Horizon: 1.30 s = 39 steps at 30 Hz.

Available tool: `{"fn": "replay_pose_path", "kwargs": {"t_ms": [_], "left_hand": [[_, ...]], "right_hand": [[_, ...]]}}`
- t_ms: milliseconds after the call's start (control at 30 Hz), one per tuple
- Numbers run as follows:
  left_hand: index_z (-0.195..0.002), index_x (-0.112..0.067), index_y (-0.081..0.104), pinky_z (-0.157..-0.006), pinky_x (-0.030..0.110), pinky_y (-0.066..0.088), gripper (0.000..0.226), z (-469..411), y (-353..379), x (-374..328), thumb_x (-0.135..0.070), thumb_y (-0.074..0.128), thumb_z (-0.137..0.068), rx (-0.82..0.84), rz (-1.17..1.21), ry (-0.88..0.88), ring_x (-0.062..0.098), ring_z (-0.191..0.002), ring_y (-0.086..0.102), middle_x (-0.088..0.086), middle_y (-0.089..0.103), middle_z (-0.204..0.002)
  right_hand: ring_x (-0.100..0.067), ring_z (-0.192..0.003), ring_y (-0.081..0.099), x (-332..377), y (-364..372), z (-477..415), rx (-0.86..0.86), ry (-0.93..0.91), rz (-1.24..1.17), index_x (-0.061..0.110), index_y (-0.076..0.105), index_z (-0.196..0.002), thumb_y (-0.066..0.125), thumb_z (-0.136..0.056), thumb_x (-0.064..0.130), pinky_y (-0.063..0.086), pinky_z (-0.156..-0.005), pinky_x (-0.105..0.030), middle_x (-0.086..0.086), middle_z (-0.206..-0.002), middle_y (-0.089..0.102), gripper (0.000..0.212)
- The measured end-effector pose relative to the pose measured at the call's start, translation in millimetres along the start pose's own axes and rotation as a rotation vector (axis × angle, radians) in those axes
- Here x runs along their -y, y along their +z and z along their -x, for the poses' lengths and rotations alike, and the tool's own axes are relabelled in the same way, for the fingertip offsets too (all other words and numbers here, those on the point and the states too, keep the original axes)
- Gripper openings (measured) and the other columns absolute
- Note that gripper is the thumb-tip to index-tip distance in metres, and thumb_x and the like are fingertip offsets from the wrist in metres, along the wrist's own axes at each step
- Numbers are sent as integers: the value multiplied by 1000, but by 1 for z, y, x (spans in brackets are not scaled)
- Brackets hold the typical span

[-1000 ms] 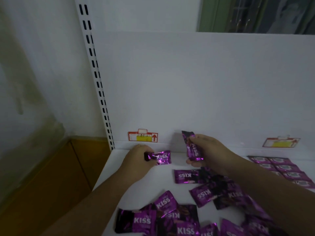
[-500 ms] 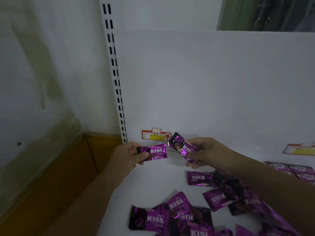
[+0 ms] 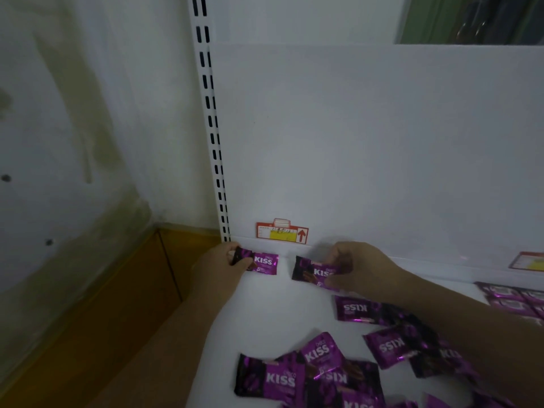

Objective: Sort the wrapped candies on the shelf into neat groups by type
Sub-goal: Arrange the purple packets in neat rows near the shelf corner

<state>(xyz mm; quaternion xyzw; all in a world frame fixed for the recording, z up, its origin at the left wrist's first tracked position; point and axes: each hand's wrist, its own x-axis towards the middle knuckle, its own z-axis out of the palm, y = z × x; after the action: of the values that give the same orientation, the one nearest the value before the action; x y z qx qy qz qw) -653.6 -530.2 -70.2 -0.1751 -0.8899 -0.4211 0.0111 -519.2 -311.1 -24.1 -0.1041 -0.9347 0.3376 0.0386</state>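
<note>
Both candies are down from the air now: the left hand pinches the left candy and the right hand pinches the right candy in curled fingers, side by side low on the shelf mid-frame, so a neat row looks to be starting.

The flat white shelf carries purple foil KISS candy packets: a loose overlapping heap in front, a tidy row at right, and two apart near the back.

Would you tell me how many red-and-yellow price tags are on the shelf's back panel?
2. The left tag sits beside the slotted upright; the right tag is cut off at the frame's edge. More may lie beyond view.
</note>
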Motion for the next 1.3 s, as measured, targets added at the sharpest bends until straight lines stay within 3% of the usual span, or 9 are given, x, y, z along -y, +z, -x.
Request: {"fn": "replay_pose_path", "kwargs": {"t_ms": [167,300,400,500,667,767,967,1133,1300], "left_hand": [[-125,-16,52,-87,32,47,46,0,2,-3,-34,64,-85,-70,-28,-19,18,-102,55,4,58,-117],[-106,-14,65,-85,23,41,25,5,-3,-3,-28,64,-85,-106,-165,214,16,-101,51,2,56,-107],[-114,-18,63,-85,17,37,26,15,-2,-9,-27,56,-91,19,-224,377,9,-101,44,-3,52,-107],[-132,-24,48,-93,16,29,39,25,4,-16,-33,46,-94,142,-306,458,7,-114,34,-4,43,-127],[-146,-24,21,-109,32,18,61,35,7,-19,-47,40,-92,409,-453,336,14,-140,10,-6,15,-153],[-148,-25,5,-113,34,8,70,34,5,-18,-53,36,-92,497,-488,293,13,-143,-4,-7,-2,-157],[-145,-28,20,-112,36,12,62,32,4,-14,-53,38,-90,394,-492,351,14,-142,7,-9,15,-155],[-139,-29,32,-109,34,18,52,31,3,-14,-48,38,-92,326,-485,370,12,-136,19,-10,29,-148],[-141,-28,30,-109,35,20,53,30,3,-15,-47,39,-92,271,-456,353,12,-134,23,-9,32,-146]], "right_hand": [[-8,-73,56,-3,9,-3,-65,-133,174,24,60,-85,73,-76,23,44,-67,-24,12,-85,60,16],[-5,-82,55,-2,12,-3,-41,-265,287,20,69,-83,70,-79,30,44,-74,-21,10,-89,62,11],[-8,-89,57,-1,12,-4,-43,-279,331,20,71,-86,71,-78,28,44,-79,-18,8,-99,62,11],[-5,-89,54,0,13,-6,-64,-311,395,23,70,-96,68,-79,26,39,-78,-14,9,-104,58,18],[-11,-78,59,3,13,-5,-72,-370,543,22,64,-81,59,-80,29,40,-66,-18,7,-84,63,8],[-12,-80,60,2,13,-4,-46,-328,530,21,63,-83,55,-82,32,47,-72,-23,5,-84,64,14],[-15,-81,58,4,18,-2,-88,-412,559,18,69,-91,55,-86,36,45,-74,-26,4,-89,67,23],[-20,-96,56,7,32,-13,-50,-469,629,18,66,-110,45,-92,32,46,-83,-29,0,-110,63,31],[-26,-94,60,11,34,-16,-89,-491,657,14,70,-104,51,-90,27,50,-76,-32,-6,-105,65,27]]}}
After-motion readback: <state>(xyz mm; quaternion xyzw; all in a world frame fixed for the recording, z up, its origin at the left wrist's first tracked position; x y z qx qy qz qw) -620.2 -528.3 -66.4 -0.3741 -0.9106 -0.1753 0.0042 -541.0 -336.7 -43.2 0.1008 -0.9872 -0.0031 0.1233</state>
